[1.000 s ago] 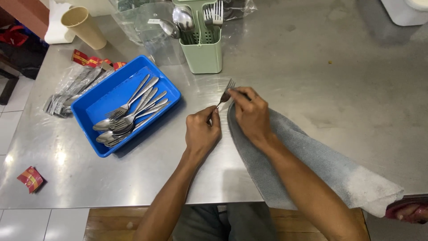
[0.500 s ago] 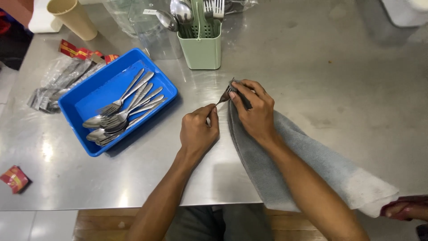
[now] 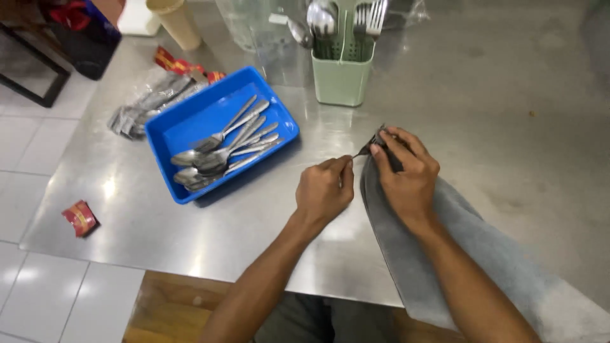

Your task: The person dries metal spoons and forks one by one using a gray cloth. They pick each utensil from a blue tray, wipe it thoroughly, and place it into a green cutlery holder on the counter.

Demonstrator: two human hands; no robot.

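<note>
My left hand [image 3: 325, 188] pinches the handle end of a metal fork [image 3: 366, 150] over the steel table [image 3: 483, 114]. My right hand [image 3: 406, 174] wraps the fork's head in a grey cloth [image 3: 457, 254] that trails back under my right forearm toward the table's near edge. Only a short piece of the fork shows between the hands; its tines are mostly hidden by cloth and fingers.
A blue tray [image 3: 184, 124] with several spoons and forks lies to the left. A green cutlery holder [image 3: 341, 70] with upright cutlery stands behind. Clear plastic wrappers [image 3: 143, 105], red packets [image 3: 181, 65], a beige cup [image 3: 173, 22] sit at far left; another red packet [image 3: 79, 218] lies near the table's left edge.
The fork's head has gone from showing above my right hand to being wrapped in the cloth. Both hands stay close together on the fork. The camera view has shifted.
</note>
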